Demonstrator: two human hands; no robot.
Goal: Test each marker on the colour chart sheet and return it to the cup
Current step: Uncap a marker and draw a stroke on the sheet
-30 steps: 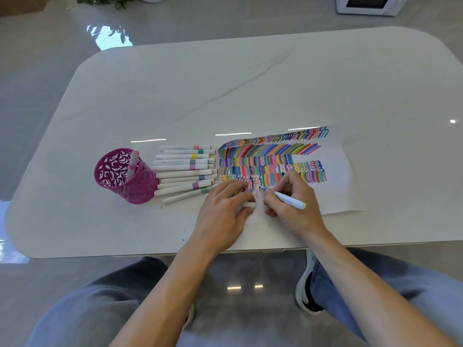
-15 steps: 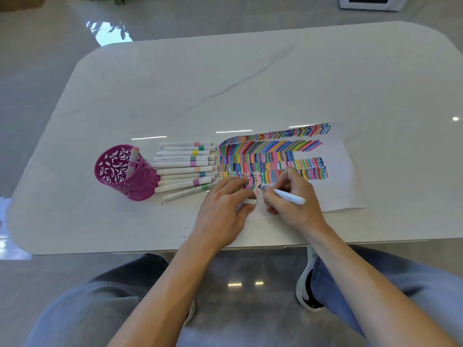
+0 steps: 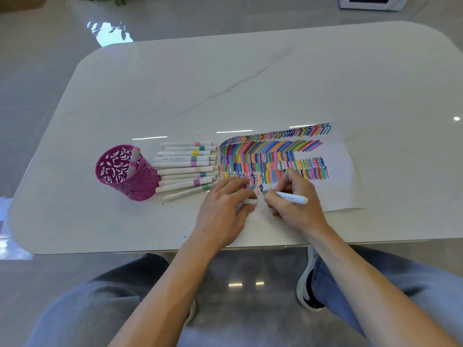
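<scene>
left hand point(image 3: 223, 209) tight on cap point(image 3: 250, 201) over sheet point(image 3: 347, 176), right hand point(image 3: 297, 209) tight around marker point(image 3: 292, 197), print illegible

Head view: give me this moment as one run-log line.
right hand: holds marker, tip on sheet | left hand: pinches cap, rests on sheet | cup: pink-tipped marker inside | row of markers: beside cup

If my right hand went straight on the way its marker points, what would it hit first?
Likely the left hand, whose fingertips rest on the sheet just left of the marker tip.
</scene>
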